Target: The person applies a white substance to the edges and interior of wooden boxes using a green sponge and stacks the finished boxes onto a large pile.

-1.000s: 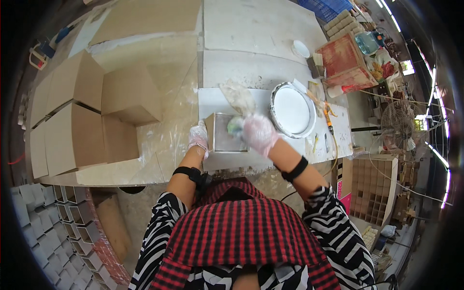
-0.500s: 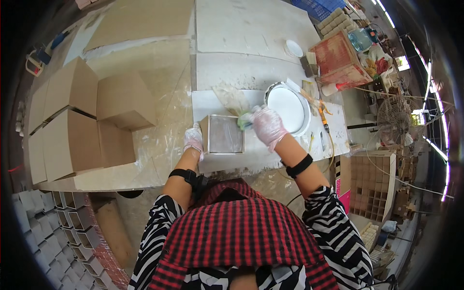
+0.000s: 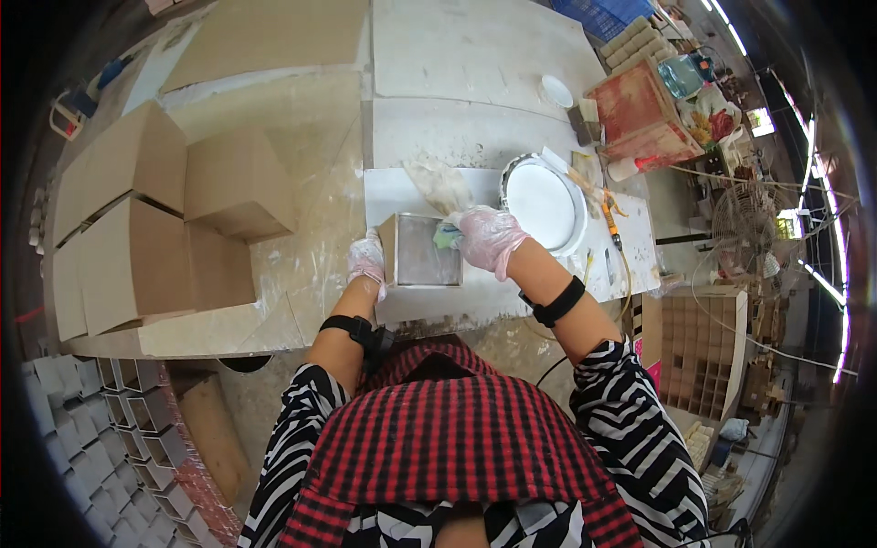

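Observation:
A small open-topped box [image 3: 390,247] with brown outer walls and a greyish inside stands on the white work surface in front of me. My left hand [image 3: 366,258], in a thin translucent glove, holds the box at its left wall; its fingertips are partly hidden. A green sponge [image 3: 447,236] is pinched in my gloved right hand [image 3: 491,240], over the right part of the box's opening. Just beyond lies a crumpled, stained clear plastic bag [image 3: 437,183]. Right of my right hand is a round tub of white liquid [image 3: 541,205], a brush [image 3: 568,169] resting across its rim.
Several brown cardboard boxes [image 3: 151,265] stand grouped at the left of the table. An orange-handled tool [image 3: 611,219] with a hose lies right of the tub. A small white bowl [image 3: 554,90] and a reddish crate [image 3: 639,110] sit farther back; a fan [image 3: 749,215] stands off to the right.
My right hand has moved left and slightly down, bringing the sponge from the box's right rim over its opening. My left hand and the box are nearly unmoved.

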`<state>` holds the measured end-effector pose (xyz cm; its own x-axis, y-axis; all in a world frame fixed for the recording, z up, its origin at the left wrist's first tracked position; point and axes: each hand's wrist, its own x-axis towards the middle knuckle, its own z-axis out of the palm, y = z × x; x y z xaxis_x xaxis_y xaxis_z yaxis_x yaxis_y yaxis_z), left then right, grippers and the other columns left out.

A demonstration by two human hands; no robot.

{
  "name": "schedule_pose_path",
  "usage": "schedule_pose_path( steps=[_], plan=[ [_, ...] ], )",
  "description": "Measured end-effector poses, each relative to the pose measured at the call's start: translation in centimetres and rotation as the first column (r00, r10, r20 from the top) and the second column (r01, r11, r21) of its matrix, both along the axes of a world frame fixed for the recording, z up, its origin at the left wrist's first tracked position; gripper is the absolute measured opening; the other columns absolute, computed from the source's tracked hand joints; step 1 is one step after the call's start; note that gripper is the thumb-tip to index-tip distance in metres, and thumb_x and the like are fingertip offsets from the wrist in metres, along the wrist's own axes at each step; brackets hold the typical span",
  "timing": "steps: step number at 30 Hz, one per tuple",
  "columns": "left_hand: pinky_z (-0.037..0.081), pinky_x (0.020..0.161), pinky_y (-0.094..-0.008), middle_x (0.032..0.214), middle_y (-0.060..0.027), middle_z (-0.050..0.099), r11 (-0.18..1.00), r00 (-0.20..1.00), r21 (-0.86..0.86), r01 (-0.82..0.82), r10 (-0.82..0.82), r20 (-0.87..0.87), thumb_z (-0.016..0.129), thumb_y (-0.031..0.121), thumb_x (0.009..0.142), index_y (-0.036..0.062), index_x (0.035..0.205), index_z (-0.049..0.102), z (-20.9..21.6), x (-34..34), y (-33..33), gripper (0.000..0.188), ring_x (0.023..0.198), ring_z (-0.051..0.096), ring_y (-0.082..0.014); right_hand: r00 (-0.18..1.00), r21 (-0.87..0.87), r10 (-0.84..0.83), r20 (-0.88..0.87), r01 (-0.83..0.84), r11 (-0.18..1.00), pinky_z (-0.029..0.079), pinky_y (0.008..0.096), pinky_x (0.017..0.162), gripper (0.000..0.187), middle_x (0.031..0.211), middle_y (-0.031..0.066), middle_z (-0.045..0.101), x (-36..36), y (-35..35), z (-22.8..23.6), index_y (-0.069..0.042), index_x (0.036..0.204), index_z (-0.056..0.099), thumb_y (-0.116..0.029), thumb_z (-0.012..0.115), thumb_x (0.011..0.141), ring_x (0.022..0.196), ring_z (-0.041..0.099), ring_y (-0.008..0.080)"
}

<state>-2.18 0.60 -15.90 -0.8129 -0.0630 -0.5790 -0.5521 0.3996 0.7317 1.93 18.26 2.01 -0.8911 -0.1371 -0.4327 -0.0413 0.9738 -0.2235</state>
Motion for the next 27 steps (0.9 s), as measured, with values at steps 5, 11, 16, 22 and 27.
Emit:
schedule_pose_path(
  steps=[5, 11, 16, 22, 27],
  plan=[
    [0.043, 0.085, -0.0421, 0.106, -0.0259, 0.058, 0.995, 0.996, -0.068, 0.075, -0.072, 0.054, 0.038, 0.045, 0.089, -0.0045, 0.103, 0.060, -1.1, -0.5, -0.1, 0.056, 0.105, 0.053, -0.0386, 0.994, 0.025, 0.106, -0.023, -0.105, 0.994, 0.047, 0.0413, 0.077, 0.028, 0.091, 0.0182, 0.062, -1.4, -2.0, 0.7, -0.009, 0.104, 0.061, -0.023, 0.055, 0.080, 0.088, 0.058, 0.0360],
    [0.042, 0.087, -0.0428, 0.108, -0.0263, 0.057, 0.997, 0.995, -0.040, 0.060, -0.057, 0.083, 0.037, 0.045, 0.089, -0.0049, 0.102, 0.061, -0.9, -0.2, -0.1, 0.057, 0.107, 0.052, -0.0386, 0.984, 0.010, 0.154, -0.094, -0.153, 0.988, 0.048, 0.0411, 0.073, 0.025, 0.087, 0.0183, 0.063, -0.7, -0.4, 0.3, -0.010, 0.094, 0.065, -0.028, 0.054, 0.081, 0.083, 0.060, 0.0355],
    [0.043, 0.086, -0.0430, 0.106, -0.0263, 0.058, 1.000, 0.993, 0.024, -0.004, 0.001, 0.121, 0.035, 0.045, 0.090, -0.0047, 0.100, 0.062, -1.5, -0.3, -0.1, 0.057, 0.105, 0.053, -0.0394, 0.980, 0.166, -0.102, 0.168, 0.074, 0.983, 0.047, 0.0410, 0.079, 0.034, 0.096, 0.0179, 0.063, -0.9, -1.9, 2.8, -0.006, 0.101, 0.062, -0.032, 0.052, 0.081, 0.090, 0.060, 0.0340],
    [0.043, 0.083, -0.0434, 0.102, -0.0267, 0.059, 0.998, 0.995, -0.045, 0.044, -0.040, 0.093, 0.035, 0.043, 0.091, -0.0046, 0.099, 0.062, 1.3, 0.0, 0.0, 0.056, 0.102, 0.054, -0.0406, 0.920, 0.063, -0.177, 0.348, 0.166, 0.984, 0.045, 0.0396, 0.082, 0.051, 0.097, 0.0243, 0.061, 0.0, -1.6, 3.1, 0.001, 0.104, 0.058, -0.044, 0.051, 0.081, 0.091, 0.060, 0.0349],
    [0.043, 0.083, -0.0433, 0.101, -0.0277, 0.059, 0.998, 0.997, -0.039, 0.045, -0.042, 0.063, 0.036, 0.044, 0.090, -0.0053, 0.099, 0.062, 0.0, -0.2, 0.2, 0.056, 0.103, 0.053, -0.0409, 0.967, -0.216, -0.206, 0.148, 0.235, 0.948, 0.046, 0.0392, 0.077, 0.048, 0.092, 0.0266, 0.061, 0.2, 1.2, 1.0, 0.004, 0.105, 0.056, -0.038, 0.054, 0.083, 0.087, 0.060, 0.0361]
  ],
)
